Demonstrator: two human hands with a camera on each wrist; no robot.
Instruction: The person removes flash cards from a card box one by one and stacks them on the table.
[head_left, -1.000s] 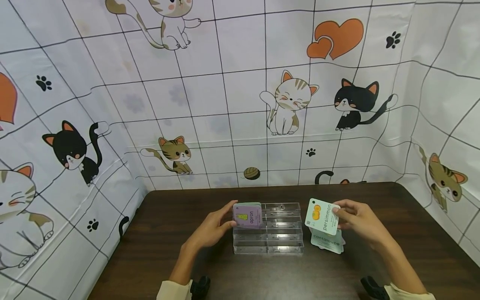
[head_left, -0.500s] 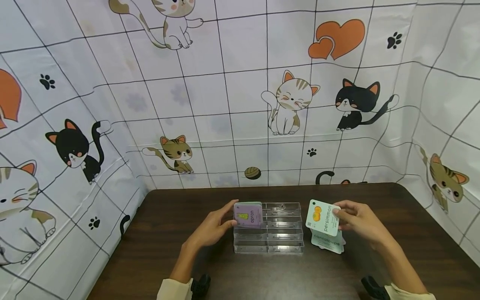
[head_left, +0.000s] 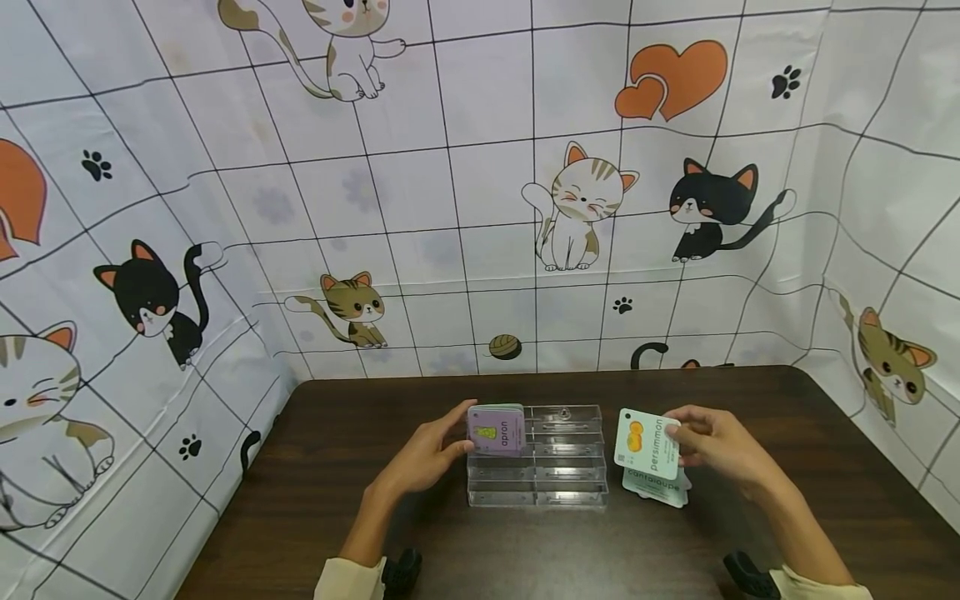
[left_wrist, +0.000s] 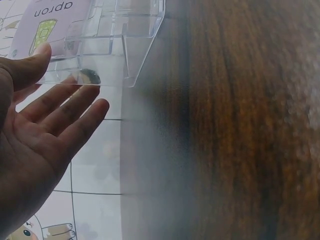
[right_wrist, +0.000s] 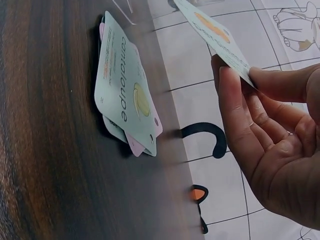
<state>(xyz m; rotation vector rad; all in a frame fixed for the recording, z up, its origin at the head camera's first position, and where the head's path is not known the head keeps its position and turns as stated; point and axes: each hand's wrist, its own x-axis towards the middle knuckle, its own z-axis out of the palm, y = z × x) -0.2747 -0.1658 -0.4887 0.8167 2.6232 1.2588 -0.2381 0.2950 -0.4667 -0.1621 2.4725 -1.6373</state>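
My right hand (head_left: pixel 716 442) pinches a pale green persimmon picture card (head_left: pixel 647 444) by its right edge, thumb on the printed face. The card is tilted above a loose pile whose top card is a green cantaloupe card (right_wrist: pixel 122 80); pink card edges stick out beneath. My left hand (head_left: pixel 423 450) is at the left side of a clear plastic tiered card rack (head_left: pixel 566 475). Its thumb touches the left edge of a purple apron card (head_left: pixel 495 432), and its other fingers (left_wrist: pixel 75 115) extend fairly straight by the rack. The apron card stands in the rack's upper left, with a green card edge behind it.
The rack stands on a dark brown wooden table (head_left: pixel 337 533), left of the card pile. Behind and beside the table hangs a white gridded sheet (head_left: pixel 487 208) printed with cats. Black bands (head_left: pixel 401 573) sit on the wrists.
My right hand has lowered slightly, bringing the persimmon card down over more of the cantaloupe card. The left hand and the rack hold still.
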